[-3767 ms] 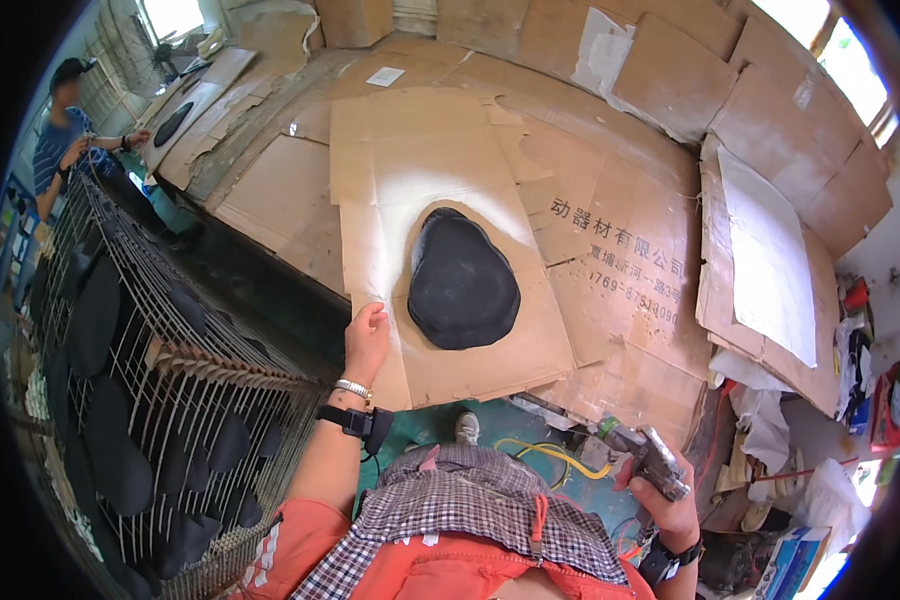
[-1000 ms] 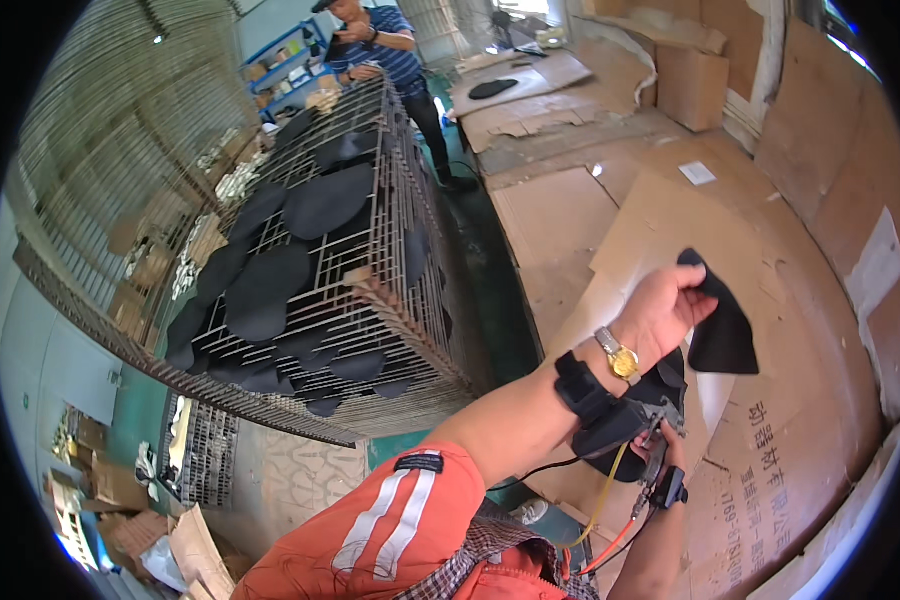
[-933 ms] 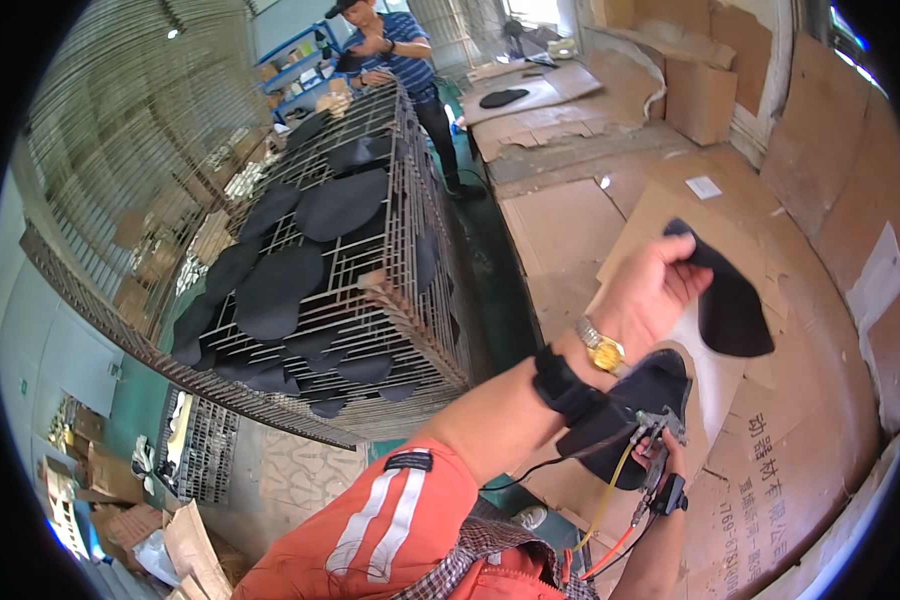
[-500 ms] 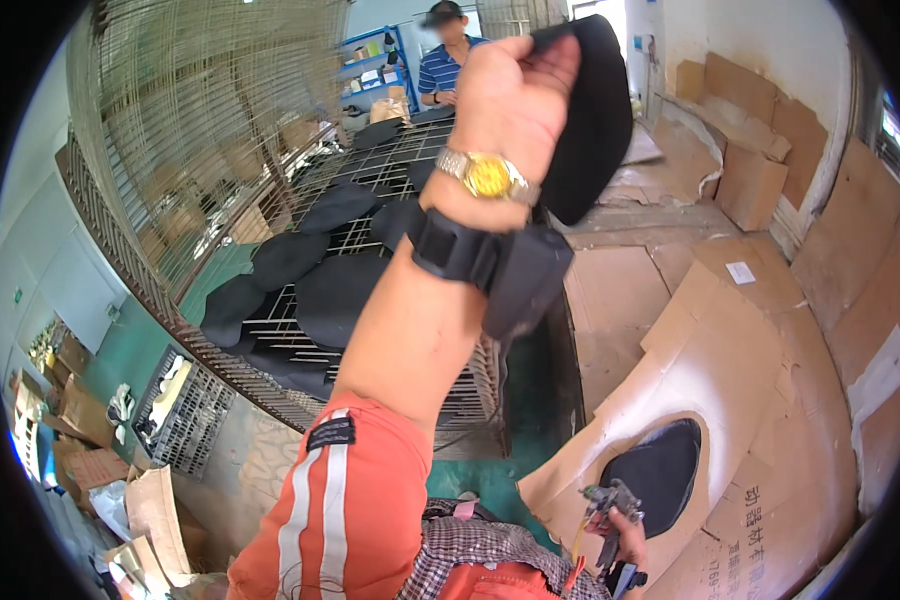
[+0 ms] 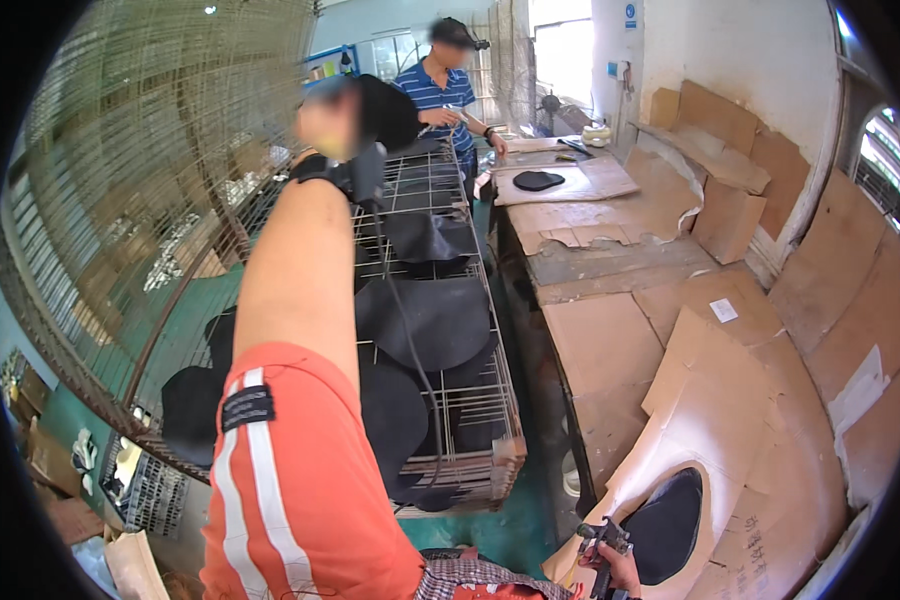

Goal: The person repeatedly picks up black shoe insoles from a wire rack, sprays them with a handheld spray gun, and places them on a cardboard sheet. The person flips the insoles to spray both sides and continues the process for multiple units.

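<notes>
A thin black piece (image 5: 390, 112) is in the air over the far part of the wire rack (image 5: 506, 410), just to the right of the left hand (image 5: 330, 118). The fingers are blurred, yet the piece stands out from them, so I judge that they pinch it near one edge; such a grip would leave most of its face uncovered. Whether it touches the wires, I cannot tell. The left arm is stretched almost straight, forward and up, its orange sleeve (image 5: 305, 450) reaching over the near end of the rack. Below it, other black pieces (image 5: 425, 320) lie on the open wires, which probably support them with little contact.

The right hand (image 5: 625, 574) is low and near the body, its fingers closed around a metal spray gun (image 5: 604, 537). This keeps the gun away from the rack, I suppose. Just beside it, a rounded black piece (image 5: 665, 525) lies flat on a cardboard sheet (image 5: 710, 400), which seems to protect the surface (image 5: 605, 350); the cardboard around the piece is whitened. Farther away, a co-worker (image 5: 440, 90) stands between rack and surface.
</notes>
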Motion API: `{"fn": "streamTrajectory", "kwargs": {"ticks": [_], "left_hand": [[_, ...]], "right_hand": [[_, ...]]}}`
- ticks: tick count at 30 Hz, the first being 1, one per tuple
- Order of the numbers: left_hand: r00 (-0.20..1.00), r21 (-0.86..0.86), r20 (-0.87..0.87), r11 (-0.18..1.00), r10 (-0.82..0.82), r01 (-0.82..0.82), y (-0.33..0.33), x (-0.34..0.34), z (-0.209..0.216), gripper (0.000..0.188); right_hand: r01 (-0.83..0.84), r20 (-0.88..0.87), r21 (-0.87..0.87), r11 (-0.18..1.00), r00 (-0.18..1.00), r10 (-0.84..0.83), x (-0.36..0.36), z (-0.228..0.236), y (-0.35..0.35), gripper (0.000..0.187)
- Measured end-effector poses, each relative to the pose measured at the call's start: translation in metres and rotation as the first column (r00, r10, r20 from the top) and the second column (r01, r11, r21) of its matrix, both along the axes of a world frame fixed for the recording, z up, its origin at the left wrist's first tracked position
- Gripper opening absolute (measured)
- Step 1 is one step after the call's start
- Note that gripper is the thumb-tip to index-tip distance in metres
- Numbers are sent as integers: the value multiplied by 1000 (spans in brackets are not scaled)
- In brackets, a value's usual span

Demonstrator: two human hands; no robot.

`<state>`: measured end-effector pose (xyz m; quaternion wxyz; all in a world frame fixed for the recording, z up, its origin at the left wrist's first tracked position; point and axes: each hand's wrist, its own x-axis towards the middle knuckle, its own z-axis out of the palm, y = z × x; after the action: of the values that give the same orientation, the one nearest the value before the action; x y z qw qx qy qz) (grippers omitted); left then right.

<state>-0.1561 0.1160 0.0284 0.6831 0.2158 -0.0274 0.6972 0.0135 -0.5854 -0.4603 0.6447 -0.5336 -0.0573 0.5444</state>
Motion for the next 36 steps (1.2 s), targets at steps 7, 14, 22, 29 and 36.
{"fn": "streamTrajectory", "kwargs": {"ticks": [7,14,22,29,36], "left_hand": [[787,-504,-617,774,-11,-384,36,-39,-153,80],[603,-416,-776,868,-184,-271,-28,58,-108,42],[919,-47,-159,933,-360,357,-352,156,-35,30],[676,67,-471,741,-567,668,-512,155,-168,21],[74,-24,-985,546,-157,838,-564,160,-393,19]], "right_hand": [[-37,24,-102,994,999,40,4,-4,9,23],[-67,133,180,981,990,43,-18,90,20,57],[160,227,-160,974,966,-121,-43,147,-119,37],[446,349,-31,895,844,-408,-99,188,-208,36],[622,335,37,782,730,-596,-153,205,-210,46]]}}
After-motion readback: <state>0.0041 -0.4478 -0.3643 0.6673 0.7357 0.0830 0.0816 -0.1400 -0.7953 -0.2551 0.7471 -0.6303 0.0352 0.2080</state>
